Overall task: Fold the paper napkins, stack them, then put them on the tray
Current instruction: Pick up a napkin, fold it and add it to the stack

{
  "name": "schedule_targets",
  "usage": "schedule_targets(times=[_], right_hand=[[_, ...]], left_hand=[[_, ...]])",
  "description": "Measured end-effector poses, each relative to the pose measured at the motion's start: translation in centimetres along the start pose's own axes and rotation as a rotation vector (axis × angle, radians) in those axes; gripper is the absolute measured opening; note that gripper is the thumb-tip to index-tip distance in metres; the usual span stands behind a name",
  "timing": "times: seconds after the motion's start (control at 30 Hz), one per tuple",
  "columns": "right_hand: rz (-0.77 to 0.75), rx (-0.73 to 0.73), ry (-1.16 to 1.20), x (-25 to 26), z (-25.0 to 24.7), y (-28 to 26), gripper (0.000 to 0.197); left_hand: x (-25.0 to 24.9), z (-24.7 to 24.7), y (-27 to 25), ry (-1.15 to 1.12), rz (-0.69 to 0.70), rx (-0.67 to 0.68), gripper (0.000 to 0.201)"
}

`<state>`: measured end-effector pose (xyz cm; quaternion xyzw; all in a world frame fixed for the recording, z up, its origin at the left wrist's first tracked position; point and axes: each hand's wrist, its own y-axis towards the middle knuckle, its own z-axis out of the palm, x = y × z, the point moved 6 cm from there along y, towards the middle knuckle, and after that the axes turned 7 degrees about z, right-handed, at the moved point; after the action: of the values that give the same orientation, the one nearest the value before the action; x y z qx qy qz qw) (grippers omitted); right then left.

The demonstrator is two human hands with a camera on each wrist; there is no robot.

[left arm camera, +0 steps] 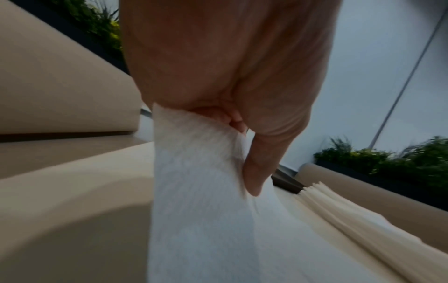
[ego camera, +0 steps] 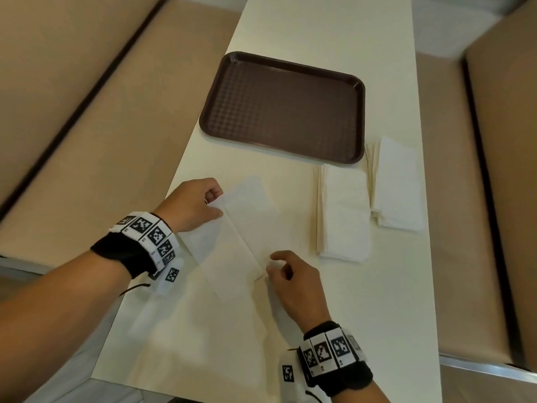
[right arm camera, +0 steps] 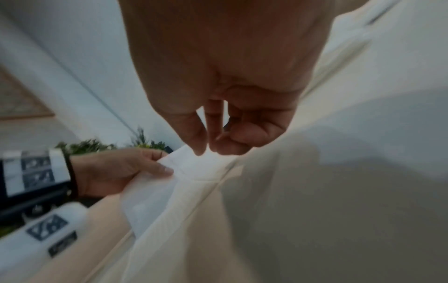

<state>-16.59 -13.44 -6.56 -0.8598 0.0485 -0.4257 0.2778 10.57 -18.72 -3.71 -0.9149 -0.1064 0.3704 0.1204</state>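
Observation:
A thin white paper napkin (ego camera: 247, 225) lies partly lifted over the near middle of the cream table. My left hand (ego camera: 215, 203) pinches its far left corner between thumb and fingers. At the near edge my right hand (ego camera: 273, 264) pinches the napkin with curled fingers. The left wrist view shows the napkin (left arm camera: 206, 201) hanging from the left hand's (left arm camera: 238, 127) pinch. In the right wrist view the right hand's fingertips (right arm camera: 201, 149) meet on the napkin's (right arm camera: 194, 172) edge. A dark brown tray (ego camera: 283, 109) sits bare farther back on the table.
Two piles of napkins lie right of my hands: one (ego camera: 344, 213) near the tray's front right corner, another (ego camera: 396, 184) by the table's right edge. Tan padded benches (ego camera: 72, 126) run along both sides of the narrow table (ego camera: 319, 24).

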Motion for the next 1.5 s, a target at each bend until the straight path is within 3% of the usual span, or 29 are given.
schedule_targets(times=[0.1, 0.2, 0.33, 0.37, 0.4, 0.47, 0.5, 0.6, 0.87, 1.13, 1.2, 1.37, 1.5], right_hand=[[-0.055, 0.115, -0.111, 0.4, 1.7, -0.3, 0.032], [-0.06, 0.159, -0.208, 0.2, 2.9, 0.0, 0.039], [-0.097, 0.172, -0.215, 0.2, 2.9, 0.3, 0.039], [-0.104, 0.179, -0.216, 0.2, 2.9, 0.2, 0.039], [-0.106, 0.184, -0.217, 0.1, 2.8, 0.1, 0.04], [-0.105, 0.186, -0.229, -0.3, 2.7, 0.1, 0.038], [-0.103, 0.185, -0.234, -0.4, 2.7, 0.0, 0.035], [-0.111, 0.189, -0.234, -0.2, 2.7, -0.1, 0.02], [-0.1, 0.184, -0.226, -0.1, 2.2, -0.7, 0.012], [-0.011, 0.211, -0.08, -1.6, 1.4, -0.7, 0.012], [0.0, 0.223, -0.058, -1.9, 1.2, -0.6, 0.012], [0.018, 0.272, 0.097, -1.7, 0.7, -0.7, 0.02], [0.09, 0.325, 0.27, -2.1, 0.2, -0.6, 0.035]], left_hand=[[-1.7, -0.1, -1.3, 0.026, 0.033, 0.014, 0.023], [-4.0, 0.6, -3.3, 0.018, 0.082, 0.076, 0.023], [-6.0, 4.0, -5.9, -0.262, 0.122, 0.436, 0.015], [-6.0, 4.1, -5.8, -0.338, 0.101, 0.407, 0.012], [-5.4, 3.9, -5.2, -0.373, 0.068, 0.297, 0.011], [-3.5, 3.1, -4.0, -0.194, 0.007, 0.046, 0.01], [-2.8, 3.3, -3.7, -0.064, -0.018, 0.015, 0.018], [-1.8, 5.5, -3.6, 0.037, -0.089, 0.096, 0.042], [-1.7, 6.9, -2.5, -0.237, -0.262, 0.237, 0.031], [-2.5, 8.3, -3.0, -0.266, -0.176, 0.337, 0.023], [-2.7, 8.4, -3.1, -0.244, -0.163, 0.329, 0.029], [-3.0, 7.1, -3.3, 0.102, -0.095, 0.174, 0.034], [-2.7, 7.8, -4.2, 0.082, -0.112, 0.129, 0.028]])
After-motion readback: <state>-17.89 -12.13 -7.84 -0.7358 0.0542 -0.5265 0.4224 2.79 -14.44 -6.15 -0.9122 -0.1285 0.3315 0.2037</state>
